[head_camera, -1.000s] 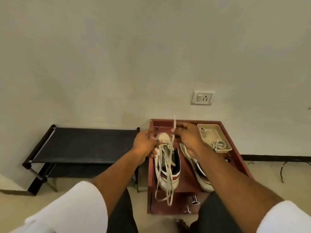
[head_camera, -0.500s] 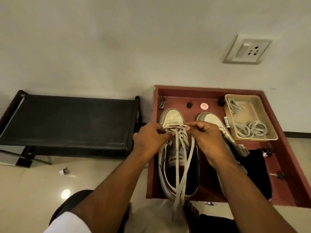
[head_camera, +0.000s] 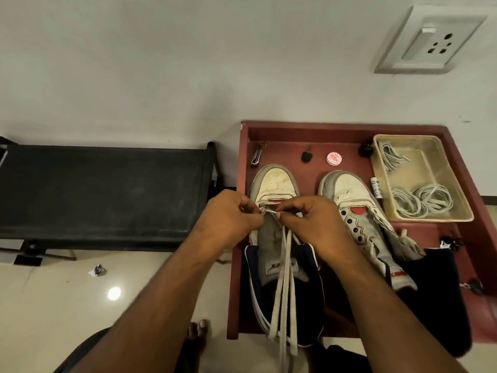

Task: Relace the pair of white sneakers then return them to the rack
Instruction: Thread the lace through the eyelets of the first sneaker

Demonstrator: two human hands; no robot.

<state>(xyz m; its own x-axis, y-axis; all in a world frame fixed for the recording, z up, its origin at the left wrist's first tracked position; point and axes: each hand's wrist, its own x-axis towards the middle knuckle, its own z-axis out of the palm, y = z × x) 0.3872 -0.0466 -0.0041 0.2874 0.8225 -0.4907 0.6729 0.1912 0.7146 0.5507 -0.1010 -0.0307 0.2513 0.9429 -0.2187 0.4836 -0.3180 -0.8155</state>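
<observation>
While left hand (head_camera: 228, 219) and right hand (head_camera: 312, 224) both pinch flat white lace (head_camera: 282, 286), worn white leather sneaker (head_camera: 274, 184) rests on red wooden tray (head_camera: 295, 133).

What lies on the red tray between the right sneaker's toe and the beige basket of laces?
In the head view, a small white printed tube lies between the right sneaker and the beige basket.

A plain off-white wall (head_camera: 161, 63) fills the area above the hands. A white wall socket (head_camera: 427, 40) is mounted up and to their right. A black rack (head_camera: 102, 192) stands to their left. Glossy beige floor (head_camera: 67, 305) lies below-left, bearing one bright light reflection (head_camera: 114, 293).
</observation>
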